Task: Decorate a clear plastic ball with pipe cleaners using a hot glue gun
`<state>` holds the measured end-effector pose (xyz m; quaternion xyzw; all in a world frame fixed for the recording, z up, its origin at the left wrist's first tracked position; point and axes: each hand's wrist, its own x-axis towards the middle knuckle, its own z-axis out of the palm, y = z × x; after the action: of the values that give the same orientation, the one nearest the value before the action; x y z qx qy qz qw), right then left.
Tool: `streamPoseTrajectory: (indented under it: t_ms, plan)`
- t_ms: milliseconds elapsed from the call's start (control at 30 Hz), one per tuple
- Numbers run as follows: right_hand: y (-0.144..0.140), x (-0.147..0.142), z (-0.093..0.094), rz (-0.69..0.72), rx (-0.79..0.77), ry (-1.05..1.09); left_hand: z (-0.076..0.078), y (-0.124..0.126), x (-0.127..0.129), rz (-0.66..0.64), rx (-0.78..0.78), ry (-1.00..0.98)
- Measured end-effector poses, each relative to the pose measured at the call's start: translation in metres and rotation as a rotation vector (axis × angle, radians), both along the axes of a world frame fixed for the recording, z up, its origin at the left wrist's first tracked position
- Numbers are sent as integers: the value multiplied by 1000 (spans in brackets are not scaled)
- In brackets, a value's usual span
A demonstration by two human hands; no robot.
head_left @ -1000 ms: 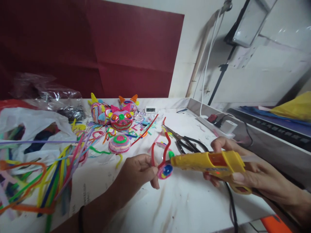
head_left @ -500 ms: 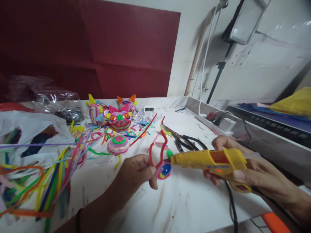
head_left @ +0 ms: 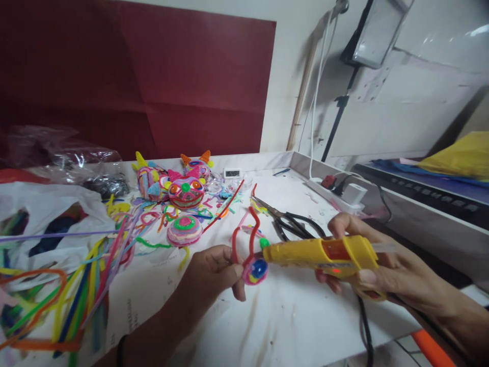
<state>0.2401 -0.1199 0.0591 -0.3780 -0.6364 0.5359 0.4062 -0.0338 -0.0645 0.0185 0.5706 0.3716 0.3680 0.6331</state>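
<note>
Orange, yellow and green pipe cleaners [head_left: 78,300] lie loose at the near left. Right of them, the left hand [head_left: 219,272] pinches a small pink piece with a blue eye [head_left: 255,270] at near centre, thumb and fingertips close together; red strips [head_left: 255,234] rise above it. Just right, the tip of a yellow glue gun [head_left: 305,253] meets or nearly meets the piece; contact cannot be told. At right, the right hand [head_left: 393,275] wraps its handle. Gluing seems in hand, calling for a steady pinch and careful nozzle aim.
</note>
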Motion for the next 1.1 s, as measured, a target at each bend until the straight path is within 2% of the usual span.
streamPoseTrajectory:
  t_ms: [633,800,1100]
  plan:
    - [0,-1,-4,-37,-36,49,2,-2,0,8,-29,6]
    - [-2,1,-8,-3,-25,59,2,-2,0,6,-20,-8]
    - [0,-4,-1,0,-36,125,0,-1,-1,0,-33,-18]
